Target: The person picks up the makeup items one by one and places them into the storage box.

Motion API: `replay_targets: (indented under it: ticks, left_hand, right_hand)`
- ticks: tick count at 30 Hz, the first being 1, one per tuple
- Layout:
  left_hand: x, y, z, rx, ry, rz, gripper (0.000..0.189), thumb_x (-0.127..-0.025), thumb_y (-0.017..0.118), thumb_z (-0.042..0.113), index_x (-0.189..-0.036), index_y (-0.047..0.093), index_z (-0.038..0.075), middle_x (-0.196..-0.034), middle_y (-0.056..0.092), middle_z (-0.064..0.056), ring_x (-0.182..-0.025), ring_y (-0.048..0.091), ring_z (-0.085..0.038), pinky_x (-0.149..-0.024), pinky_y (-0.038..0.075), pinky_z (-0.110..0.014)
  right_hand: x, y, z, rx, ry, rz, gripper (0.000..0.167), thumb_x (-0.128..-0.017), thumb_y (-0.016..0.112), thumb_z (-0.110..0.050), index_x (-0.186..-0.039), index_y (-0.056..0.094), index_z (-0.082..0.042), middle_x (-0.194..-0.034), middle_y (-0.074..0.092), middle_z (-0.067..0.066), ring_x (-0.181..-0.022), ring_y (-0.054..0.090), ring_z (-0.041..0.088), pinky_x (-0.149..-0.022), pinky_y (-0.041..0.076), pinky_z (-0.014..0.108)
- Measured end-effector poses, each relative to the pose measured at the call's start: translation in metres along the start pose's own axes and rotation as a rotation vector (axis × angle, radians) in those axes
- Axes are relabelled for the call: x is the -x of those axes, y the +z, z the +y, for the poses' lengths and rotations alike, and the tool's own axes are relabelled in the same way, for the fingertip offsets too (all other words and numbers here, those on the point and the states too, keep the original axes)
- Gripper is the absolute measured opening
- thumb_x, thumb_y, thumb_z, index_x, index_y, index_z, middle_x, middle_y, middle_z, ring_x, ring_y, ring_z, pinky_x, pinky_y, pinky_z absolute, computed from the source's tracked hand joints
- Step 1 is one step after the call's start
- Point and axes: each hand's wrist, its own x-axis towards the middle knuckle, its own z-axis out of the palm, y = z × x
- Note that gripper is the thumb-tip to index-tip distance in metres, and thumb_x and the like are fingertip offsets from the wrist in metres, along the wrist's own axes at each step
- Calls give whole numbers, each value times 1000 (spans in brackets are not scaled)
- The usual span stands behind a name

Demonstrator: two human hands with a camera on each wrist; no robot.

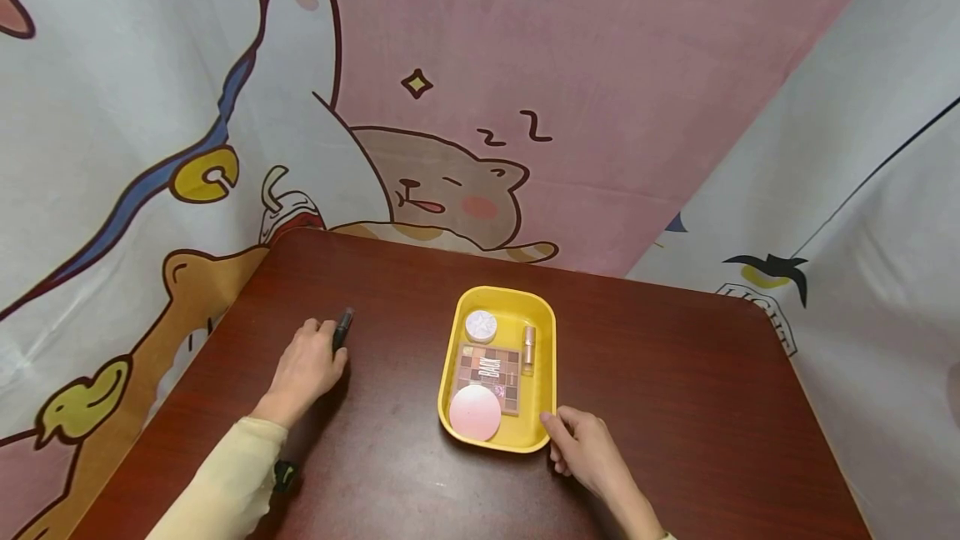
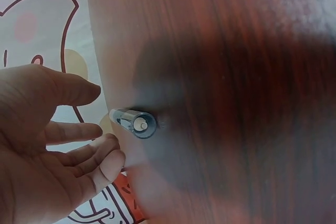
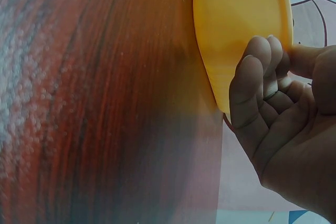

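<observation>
My left hand (image 1: 306,367) is at a slim dark tube with a clear end (image 1: 342,329), which lies on the table left of the tray. In the left wrist view the tube (image 2: 137,123) appears nearly end-on, between thumb and fingers, with gaps around it. Its exact kind is unclear. At the near right corner of a yellow tray (image 1: 551,357), my right hand (image 1: 588,448) pinches the rim, thumb on top and fingers curled against the outer wall. Inside the tray are an eyeshadow palette (image 1: 467,363), a pink round case (image 1: 475,413), a white round case (image 1: 481,326) and a lipstick-like tube (image 1: 528,347).
The dark red-brown wooden table (image 1: 675,373) carries the tray near its middle. Cartoon-printed cloth (image 1: 600,107) hangs behind and at both sides of the table. A dark band (image 1: 283,475) shows at the left wrist.
</observation>
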Motion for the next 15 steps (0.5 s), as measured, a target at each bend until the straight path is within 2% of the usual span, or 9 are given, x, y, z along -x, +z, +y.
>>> replay_targets:
  ticks: [6, 15]
  left_hand:
    - [0, 1, 0, 3, -18, -26, 35, -90, 70, 9, -117, 59, -11, -94, 56, -23, -78, 60, -38, -66, 53, -54]
    - [-2, 4, -2, 7, -36, -58, 36, -91, 69, 8, -118, 57, -12, -95, 56, -23, -76, 60, -36, -68, 54, -54]
  right_hand:
    - [0, -1, 1, -3, -4, 1, 40, -104, 62, -33, -76, 56, -6, -59, 55, 2, -50, 56, 15, -45, 49, 26]
    - [0, -1, 2, -3, 0, -6, 40, -104, 61, -33, -76, 56, -5, -60, 56, 2, -50, 56, 15, -45, 49, 26]
